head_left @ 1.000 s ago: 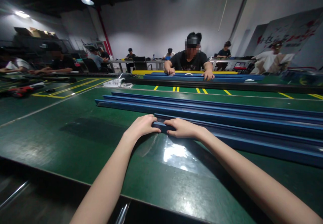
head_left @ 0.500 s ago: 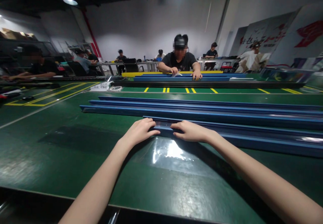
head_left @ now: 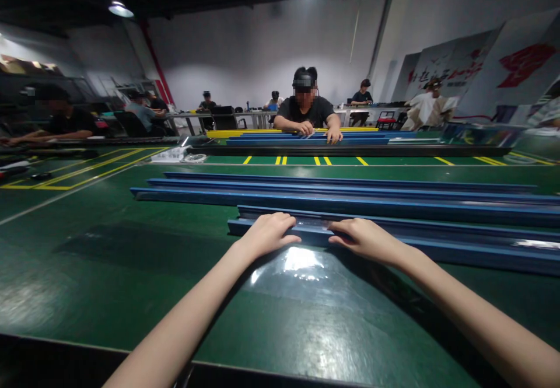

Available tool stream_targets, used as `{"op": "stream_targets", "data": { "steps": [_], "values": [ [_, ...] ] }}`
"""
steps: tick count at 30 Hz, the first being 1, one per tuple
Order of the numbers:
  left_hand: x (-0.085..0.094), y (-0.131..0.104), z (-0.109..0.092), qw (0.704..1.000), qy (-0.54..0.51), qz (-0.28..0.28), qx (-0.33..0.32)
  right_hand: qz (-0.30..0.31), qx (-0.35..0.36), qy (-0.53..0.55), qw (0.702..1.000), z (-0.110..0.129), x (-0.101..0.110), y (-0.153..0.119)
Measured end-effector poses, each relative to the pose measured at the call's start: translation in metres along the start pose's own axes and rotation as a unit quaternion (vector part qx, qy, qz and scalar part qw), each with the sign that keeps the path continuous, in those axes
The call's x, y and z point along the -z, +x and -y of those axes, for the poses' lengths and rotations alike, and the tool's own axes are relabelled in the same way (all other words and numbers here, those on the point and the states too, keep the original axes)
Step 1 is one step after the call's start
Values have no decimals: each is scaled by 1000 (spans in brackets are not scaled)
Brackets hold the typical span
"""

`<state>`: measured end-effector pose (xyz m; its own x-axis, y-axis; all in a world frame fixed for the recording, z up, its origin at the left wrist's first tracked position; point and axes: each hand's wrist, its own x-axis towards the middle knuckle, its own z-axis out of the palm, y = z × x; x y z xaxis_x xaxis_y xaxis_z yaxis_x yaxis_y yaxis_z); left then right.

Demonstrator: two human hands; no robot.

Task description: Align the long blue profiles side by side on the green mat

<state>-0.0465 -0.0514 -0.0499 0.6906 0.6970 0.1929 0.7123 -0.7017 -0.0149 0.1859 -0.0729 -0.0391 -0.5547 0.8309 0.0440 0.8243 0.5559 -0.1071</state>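
A long blue channel strip (head_left: 437,237) lies across the table before me, its left end bare. My left hand (head_left: 273,230) grips its near wall a little way in from that end, fingers over the inside and thumb on the near face. To the right, with a short gap between, my right hand (head_left: 361,236) holds the same strip in a similar way, fingertips in the groove. Something clear and shiny shows in the groove between the hands; I cannot tell whether it is a separate piece. A clear plastic sheet (head_left: 301,283) lies flat in front of the strip.
Several more blue channel strips (head_left: 306,192) lie parallel just beyond. Across the green table (head_left: 109,294), a co-worker (head_left: 306,105) bends over blue and yellow strips. A long black strip (head_left: 332,151) and small clear items (head_left: 170,154) lie between us. Other people sit farther back.
Both hands have shifted right along the blue channel strip, and its left end now shows uncovered. The view has turned slightly. The co-worker's hands have moved a little.
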Motion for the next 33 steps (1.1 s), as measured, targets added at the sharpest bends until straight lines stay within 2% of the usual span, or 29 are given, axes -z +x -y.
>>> {"op": "stream_targets", "data": {
  "steps": [5,13,19,28,33],
  "values": [
    [2,13,-16,1000,18,-5,-22,-21,-12,-60,998,1,-6,-4],
    [6,12,-14,1000,20,-1,1,-22,-20,-108,994,11,-5,3],
    [9,-1,4,999,37,-4,32,-28,-10,-107,994,25,-6,25],
    [16,-37,44,991,62,6,118,-40,13,-71,997,66,-13,68],
    [17,-49,58,987,73,2,145,-33,13,-50,998,65,-12,74]
  ]
}}
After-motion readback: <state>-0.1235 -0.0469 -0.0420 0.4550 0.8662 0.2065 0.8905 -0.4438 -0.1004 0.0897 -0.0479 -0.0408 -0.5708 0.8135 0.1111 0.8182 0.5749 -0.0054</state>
